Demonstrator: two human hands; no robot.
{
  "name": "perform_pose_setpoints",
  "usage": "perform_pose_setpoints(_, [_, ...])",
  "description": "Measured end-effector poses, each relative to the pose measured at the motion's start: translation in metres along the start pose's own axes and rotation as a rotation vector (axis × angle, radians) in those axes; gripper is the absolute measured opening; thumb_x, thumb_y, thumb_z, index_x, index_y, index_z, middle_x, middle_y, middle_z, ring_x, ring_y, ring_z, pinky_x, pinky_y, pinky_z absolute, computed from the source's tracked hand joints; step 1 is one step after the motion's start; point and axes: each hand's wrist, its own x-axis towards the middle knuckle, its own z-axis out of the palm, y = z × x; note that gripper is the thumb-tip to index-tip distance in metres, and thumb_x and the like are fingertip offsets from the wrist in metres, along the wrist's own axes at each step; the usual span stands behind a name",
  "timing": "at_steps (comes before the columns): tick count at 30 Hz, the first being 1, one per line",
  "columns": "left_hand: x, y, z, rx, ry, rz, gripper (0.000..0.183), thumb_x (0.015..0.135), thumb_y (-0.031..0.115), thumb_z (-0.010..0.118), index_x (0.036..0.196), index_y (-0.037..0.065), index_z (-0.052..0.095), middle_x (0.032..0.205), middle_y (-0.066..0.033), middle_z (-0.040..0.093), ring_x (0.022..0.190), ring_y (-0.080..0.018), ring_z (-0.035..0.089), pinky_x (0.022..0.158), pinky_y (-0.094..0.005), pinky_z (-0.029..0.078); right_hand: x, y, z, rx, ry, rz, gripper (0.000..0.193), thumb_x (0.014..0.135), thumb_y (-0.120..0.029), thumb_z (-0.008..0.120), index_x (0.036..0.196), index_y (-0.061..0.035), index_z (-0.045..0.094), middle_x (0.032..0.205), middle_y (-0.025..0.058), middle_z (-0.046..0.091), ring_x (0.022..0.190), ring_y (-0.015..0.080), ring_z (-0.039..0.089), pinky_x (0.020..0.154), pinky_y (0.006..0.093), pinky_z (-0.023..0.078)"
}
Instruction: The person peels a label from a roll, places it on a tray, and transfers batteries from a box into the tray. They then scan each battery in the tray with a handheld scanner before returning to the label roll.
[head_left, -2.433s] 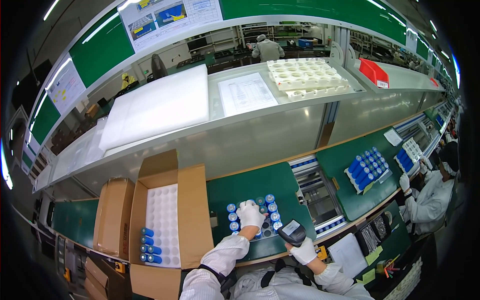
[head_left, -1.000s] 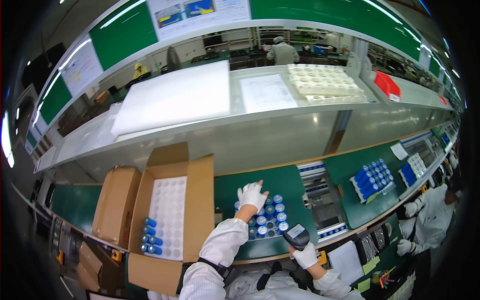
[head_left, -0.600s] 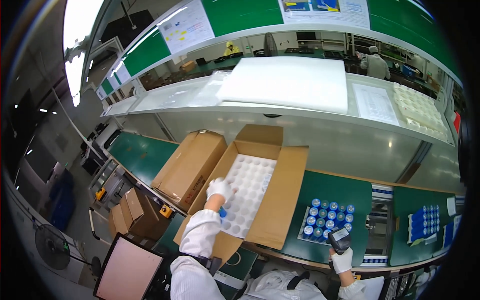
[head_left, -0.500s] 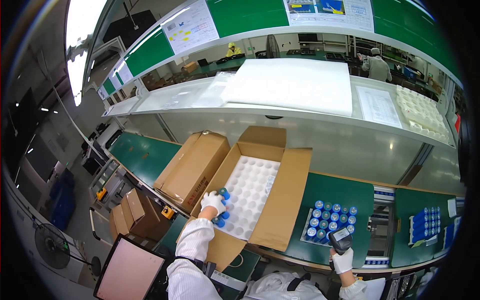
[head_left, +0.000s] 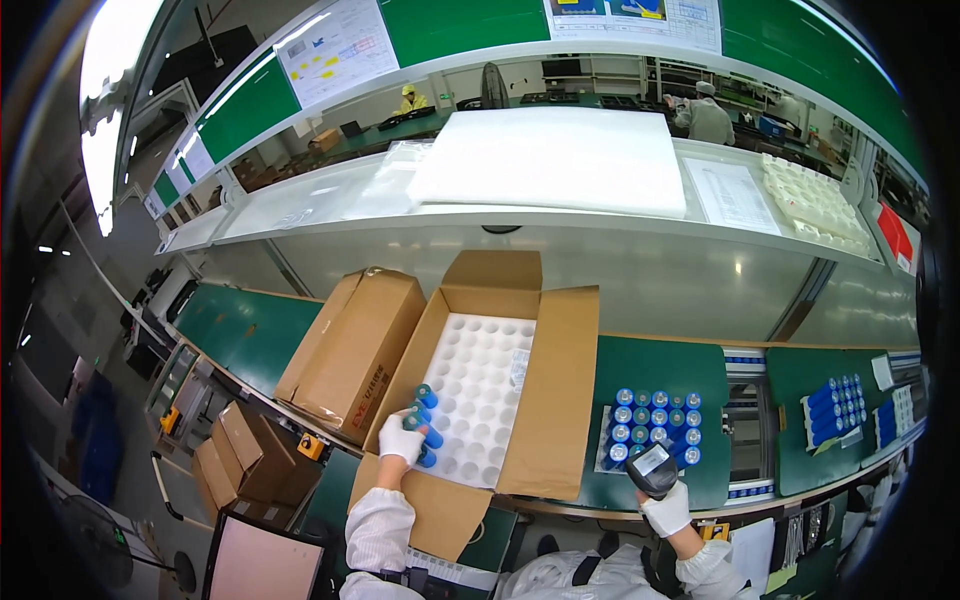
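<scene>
Several blue cylindrical battery cells [head_left: 432,437] stand in a row along the left side of a white honeycomb tray [head_left: 480,385], inside an open cardboard carton [head_left: 555,400]. My white-gloved left hand [head_left: 398,438] is at these cells, its fingers closed around them; the fingertips are partly hidden. In my gloved right hand [head_left: 667,510] is a dark handheld scanner [head_left: 653,470], gripped by its handle. It hangs at the near edge of a block of blue cells [head_left: 659,415] standing in rows on the green bench.
A closed cardboard box [head_left: 350,345] sits left of the carton. More blue cells [head_left: 835,410] stand on the right bench section, past a conveyor gap [head_left: 750,425]. A shelf behind holds a white foam sheet [head_left: 555,160] and pale trays [head_left: 815,200]. A monitor [head_left: 262,560] is at lower left.
The whole view has shifted. My left hand has moved nearer to me along the row of cells, uncovering more of them. The scanner has moved slightly left over the block's near edge.
</scene>
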Motion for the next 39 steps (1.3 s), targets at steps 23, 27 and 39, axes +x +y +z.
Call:
perform_pose_setpoints(23, [-0.133, 0.262, 0.173, -1.137, -0.695, -0.502, 0.033, 0.096, 0.035, 0.059, 0.110, 0.007, 0.048, 0.089, -0.0103, 0.059, 0.073, -0.0231, 0.060, 0.061, -0.0379, 0.055, 0.000, -0.048, -0.062, -0.322, -0.322, -0.425, 0.036, 0.070, -0.026, 0.078, 0.097, -0.0054, 0.066, 0.084, 0.0164, 0.069, 0.079, 0.0342, 0.068, 0.070, 0.0392, 0.055])
perform_pose_setpoints(27, [-0.171, 0.272, 0.225, -0.911, -0.709, -0.086, 0.042, 0.094, 0.020, 0.064, 0.126, -0.001, 0.047, 0.108, -0.0131, 0.063, 0.093, -0.0222, 0.065, 0.076, -0.0355, 0.055, -0.013, 0.004, -0.105, -0.053, -0.053, -0.183, 0.031, 0.066, -0.012, 0.078, 0.094, -0.0029, 0.071, 0.085, 0.0159, 0.072, 0.082, 0.0244, 0.072, 0.072, 0.0320, 0.055])
perform_pose_setpoints(39, [-0.196, 0.245, 0.324, -0.294, -0.497, 0.412, 0.046, 0.075, 0.010, 0.080, 0.118, 0.006, 0.064, 0.114, -0.0118, 0.065, 0.098, -0.0258, 0.063, 0.084, -0.0338, 0.051, -0.015, 0.031, -0.155, -0.022, 0.259, -0.090, 0.022, 0.072, -0.013, 0.079, 0.088, 0.0000, 0.072, 0.079, 0.0133, 0.073, 0.075, 0.0190, 0.072, 0.067, 0.0310, 0.054])
